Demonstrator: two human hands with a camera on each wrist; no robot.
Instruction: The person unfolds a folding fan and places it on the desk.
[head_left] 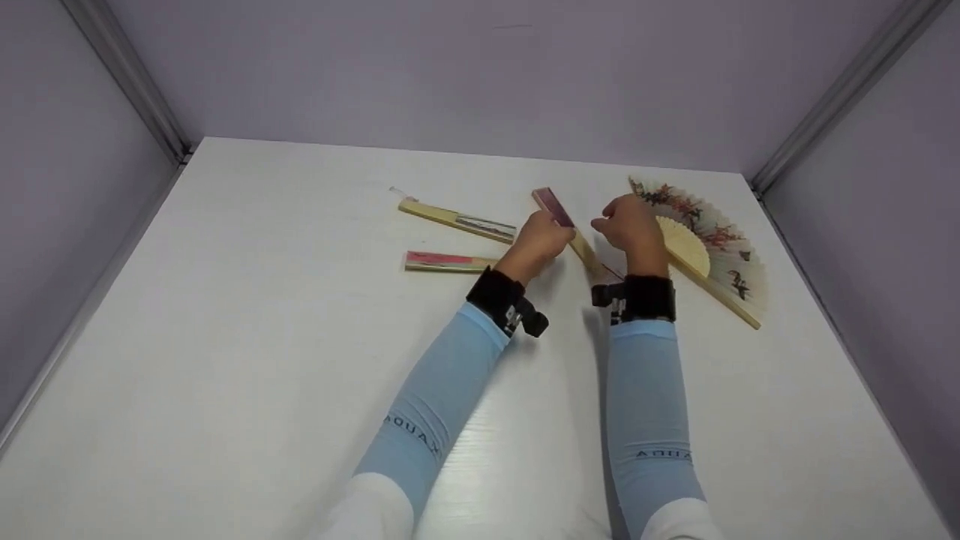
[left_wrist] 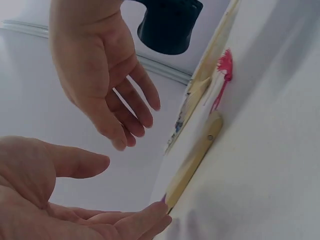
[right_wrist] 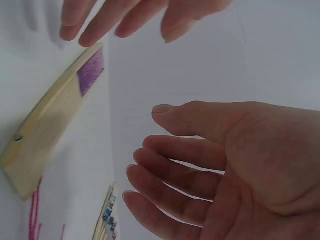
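Observation:
A folded fan (head_left: 564, 223) with purple cloth and wooden ribs lies on the white table (head_left: 300, 360) between my two hands. My left hand (head_left: 551, 229) is open at the fan's left side, and in the left wrist view its fingertips (left_wrist: 159, 214) touch the wooden guard (left_wrist: 192, 165). My right hand (head_left: 607, 221) hovers open just right of the fan and holds nothing; the right wrist view shows its fingers (right_wrist: 165, 175) spread, apart from the purple fan (right_wrist: 55, 120). A pink tassel (left_wrist: 223, 70) trails from the fan's pivot end.
An open painted fan (head_left: 712, 240) lies spread at the right, behind my right hand. Two more folded fans (head_left: 457, 219) (head_left: 448, 261) lie left of my left hand. Grey walls close the table on three sides.

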